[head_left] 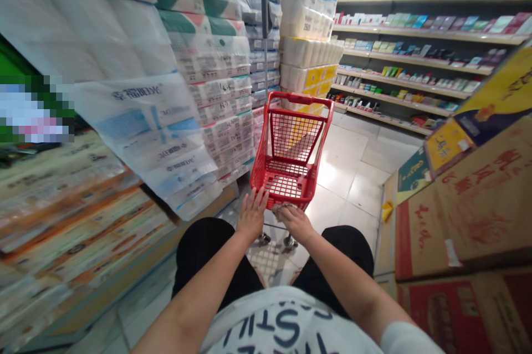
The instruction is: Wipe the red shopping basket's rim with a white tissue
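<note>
Left hand [251, 216], fingers splayed open against red shopping cart [291, 132] rear rail, right hand [291, 222], fingers curled round it, no goods held, toilet paper stacks [211, 60] alongside.

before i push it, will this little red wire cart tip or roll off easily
The red wire cart looks light, being open mesh with nothing in it. It will probably roll easily on the smooth floor tiles. Its small wheels and narrow base may let it tip if shoved hard.

Supermarket aisle, pale tiled floor [344, 171] shining under light. Right: long shelving [399, 81] of small packaged goods, cardboard cartons [477, 204] stacked close. Left: wrapped toilet-roll bales [124, 88] piled high.
</note>
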A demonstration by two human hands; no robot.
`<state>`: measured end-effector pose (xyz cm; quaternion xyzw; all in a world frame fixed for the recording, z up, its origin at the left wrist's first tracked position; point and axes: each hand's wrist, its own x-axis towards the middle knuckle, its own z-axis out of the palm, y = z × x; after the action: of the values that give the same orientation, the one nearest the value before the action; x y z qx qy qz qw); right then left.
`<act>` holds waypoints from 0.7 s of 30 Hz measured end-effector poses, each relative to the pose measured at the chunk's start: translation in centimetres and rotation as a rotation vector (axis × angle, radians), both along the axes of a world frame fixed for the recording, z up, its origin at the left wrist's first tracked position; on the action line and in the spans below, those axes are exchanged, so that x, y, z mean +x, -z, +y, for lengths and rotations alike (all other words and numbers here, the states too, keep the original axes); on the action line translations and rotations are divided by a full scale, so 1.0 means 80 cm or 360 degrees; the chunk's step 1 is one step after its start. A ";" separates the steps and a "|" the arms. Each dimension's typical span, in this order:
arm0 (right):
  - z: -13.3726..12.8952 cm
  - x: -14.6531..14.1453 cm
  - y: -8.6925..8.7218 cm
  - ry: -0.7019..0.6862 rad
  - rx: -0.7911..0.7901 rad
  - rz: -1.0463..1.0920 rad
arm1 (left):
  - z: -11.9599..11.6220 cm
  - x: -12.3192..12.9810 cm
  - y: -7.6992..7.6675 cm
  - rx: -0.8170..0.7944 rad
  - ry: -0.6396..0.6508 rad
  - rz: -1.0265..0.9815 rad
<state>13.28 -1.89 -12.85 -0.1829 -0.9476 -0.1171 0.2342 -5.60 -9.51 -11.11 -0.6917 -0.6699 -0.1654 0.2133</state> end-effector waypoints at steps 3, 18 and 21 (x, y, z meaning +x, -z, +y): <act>-0.004 -0.001 -0.002 0.0003 -0.0056 -0.0022 | -0.006 0.000 0.015 -0.0032 -0.0012 -0.0028; -0.001 -0.003 0.000 0.0058 -0.0180 -0.0056 | -0.006 0.010 0.028 -0.0320 0.0002 -0.0071; 0.001 0.006 0.008 0.0081 -0.0200 0.0019 | -0.006 0.011 0.026 -0.0316 0.0022 -0.0070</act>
<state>13.78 -1.78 -13.50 -0.2221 -0.9467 -0.0623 0.2248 -4.69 -9.98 -13.19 -0.7102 -0.6827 -0.1148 0.1280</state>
